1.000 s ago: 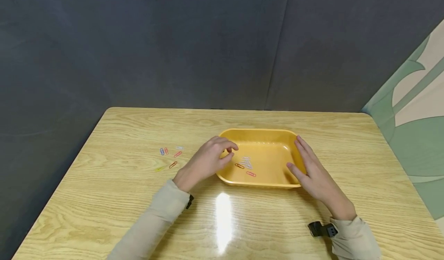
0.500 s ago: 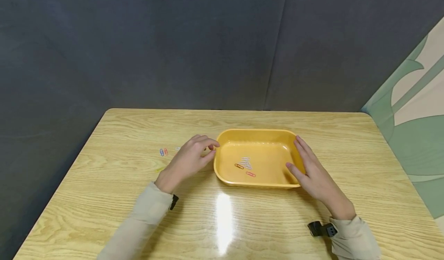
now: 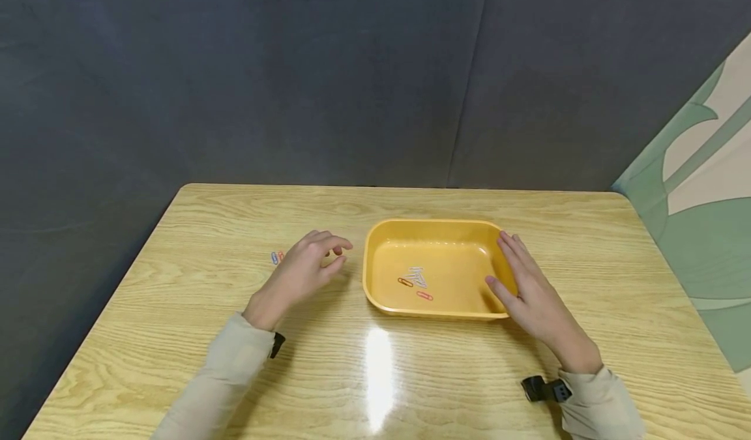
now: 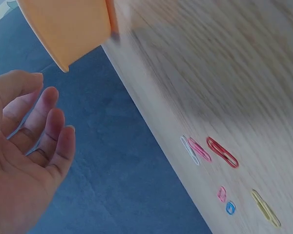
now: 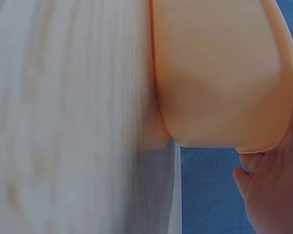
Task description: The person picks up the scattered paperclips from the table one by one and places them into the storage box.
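Left of the tray (image 3: 440, 314) we see paper clips (image 4: 222, 152) and the left hand (image 3: 300, 267), loosely curved, empty; the right hand (image 3: 532, 302), fingers extended, touches the tray, which careless pushing could shift.

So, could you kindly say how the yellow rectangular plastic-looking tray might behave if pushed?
The tray would likely slide rather than tip, being low and wide on the flat, shiny wood-grain table. Thin, smooth walls suggest it is probably light yet fairly stiff. The white, brown and pink paper clips lying loose inside may shift with it.
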The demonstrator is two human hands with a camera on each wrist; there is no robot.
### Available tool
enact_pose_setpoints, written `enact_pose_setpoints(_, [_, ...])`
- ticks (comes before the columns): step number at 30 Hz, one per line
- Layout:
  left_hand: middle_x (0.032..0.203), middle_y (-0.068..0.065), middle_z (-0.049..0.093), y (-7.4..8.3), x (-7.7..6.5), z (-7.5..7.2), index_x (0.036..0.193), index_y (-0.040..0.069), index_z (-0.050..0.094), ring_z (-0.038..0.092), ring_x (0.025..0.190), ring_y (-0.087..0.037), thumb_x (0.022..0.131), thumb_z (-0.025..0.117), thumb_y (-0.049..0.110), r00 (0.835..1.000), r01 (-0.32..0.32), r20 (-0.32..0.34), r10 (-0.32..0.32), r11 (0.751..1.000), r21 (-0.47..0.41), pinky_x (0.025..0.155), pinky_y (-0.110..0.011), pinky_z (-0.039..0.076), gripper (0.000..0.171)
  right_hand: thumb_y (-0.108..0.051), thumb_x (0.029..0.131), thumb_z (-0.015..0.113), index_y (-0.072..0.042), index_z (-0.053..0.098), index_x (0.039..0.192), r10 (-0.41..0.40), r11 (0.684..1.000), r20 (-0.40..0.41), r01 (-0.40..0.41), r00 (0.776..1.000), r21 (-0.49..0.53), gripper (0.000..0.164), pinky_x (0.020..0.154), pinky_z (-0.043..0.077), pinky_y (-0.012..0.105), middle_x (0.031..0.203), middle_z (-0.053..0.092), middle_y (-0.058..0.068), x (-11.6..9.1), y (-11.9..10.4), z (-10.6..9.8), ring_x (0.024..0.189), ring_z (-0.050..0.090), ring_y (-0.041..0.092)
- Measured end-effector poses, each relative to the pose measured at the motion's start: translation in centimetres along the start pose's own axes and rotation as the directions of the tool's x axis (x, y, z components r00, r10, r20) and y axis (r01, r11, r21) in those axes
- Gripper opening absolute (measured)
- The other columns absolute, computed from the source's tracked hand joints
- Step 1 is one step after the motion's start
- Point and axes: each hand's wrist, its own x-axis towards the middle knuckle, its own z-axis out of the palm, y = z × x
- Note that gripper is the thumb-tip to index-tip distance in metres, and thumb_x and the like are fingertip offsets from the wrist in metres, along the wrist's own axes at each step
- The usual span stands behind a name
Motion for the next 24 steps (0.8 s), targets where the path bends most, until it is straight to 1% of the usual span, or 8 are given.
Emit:
enact_pose_setpoints(4, [0.097, -0.003, 0.071, -0.4, -0.3, -0.2, 0.113, 0.009, 0.072, 0.062, 0.093, -0.022, 0.091, 0.069, 0.010, 1.000, 0.000, -0.006, 0.000, 1.000, 0.004, 0.073, -0.031, 0.050, 0.022, -0.022, 0.100, 0.057, 0.001, 0.020, 0.156, -0.016, 1.000, -0.010, 0.016, 1.000, -0.007, 0.071, 0.125, 0.009, 0.049, 0.163, 0.019, 0.023, 0.0, 0.0, 0.0, 0.153, 0.010, 0.040])
enact_pose_setpoints(7, [0.098, -0.002, 0.071, -0.7, -0.6, -0.3, 0.114, 0.009, 0.072, 0.062, 0.093, -0.020, 0.092, 0.069, 0.010, 1.000, 0.024, 0.003, -0.024, 1.000, 0.008, 0.074, -0.031, 0.049, 0.022, -0.024, 0.101, 0.057, 0.001, 0.019, 0.156, -0.013, 1.000, -0.008, 0.013, 1.000, -0.005, 0.072, 0.126, 0.008, 0.047, 0.163, 0.018, 0.022, -0.1, 0.1, 0.0, 0.153, 0.011, 0.040])
enact_pose_setpoints(9, [0.098, -0.001, 0.070, -1.0, -0.9, -0.4, 0.114, 0.010, 0.072, 0.061, 0.092, -0.019, 0.092, 0.068, 0.011, 0.999, 0.040, 0.009, -0.040, 0.999, 0.019, 0.073, -0.030, 0.049, 0.022, -0.026, 0.101, 0.056, 0.000, 0.018, 0.157, -0.004, 1.000, -0.001, 0.004, 1.000, -0.001, 0.072, 0.125, 0.008, 0.049, 0.164, 0.017, 0.022, -0.1, 0.1, 0.0, 0.153, 0.010, 0.039])
enact_pose_setpoints(12, [0.099, -0.003, 0.071, -1.3, -1.2, -0.5, 0.115, 0.010, 0.072, 0.061, 0.092, -0.019, 0.092, 0.068, 0.011, 0.998, 0.060, 0.019, -0.061, 0.998, 0.029, 0.072, -0.030, 0.049, 0.023, -0.028, 0.102, 0.055, -0.001, 0.016, 0.157, 0.012, 1.000, 0.013, -0.012, 1.000, 0.005, 0.074, 0.124, 0.009, 0.052, 0.165, 0.015, 0.021, -0.1, 0.1, 0.0, 0.154, 0.008, 0.038])
enact_pose_setpoints(17, [0.100, -0.004, 0.071, -1.9, -1.7, -0.6, 0.115, 0.008, 0.071, 0.061, 0.091, -0.020, 0.092, 0.069, 0.010, 0.997, 0.071, 0.023, -0.071, 0.997, 0.030, 0.072, -0.030, 0.049, 0.024, -0.029, 0.102, 0.055, -0.002, 0.014, 0.158, 0.029, 1.000, 0.027, -0.029, 0.999, 0.008, 0.075, 0.123, 0.010, 0.057, 0.165, 0.013, 0.021, -0.1, 0.0, -0.1, 0.154, 0.007, 0.038])
enact_pose_setpoints(24, [0.098, -0.005, 0.071, -2.8, -2.4, -0.6, 0.114, 0.007, 0.072, 0.060, 0.087, -0.020, 0.091, 0.069, 0.009, 0.996, 0.085, 0.021, -0.086, 0.996, 0.040, 0.071, -0.031, 0.047, 0.023, -0.030, 0.102, 0.055, -0.003, 0.013, 0.158, 0.035, 0.999, 0.030, -0.035, 0.999, 0.013, 0.075, 0.122, 0.011, 0.058, 0.165, 0.013, 0.020, 0.0, 0.1, -0.1, 0.154, 0.007, 0.038])
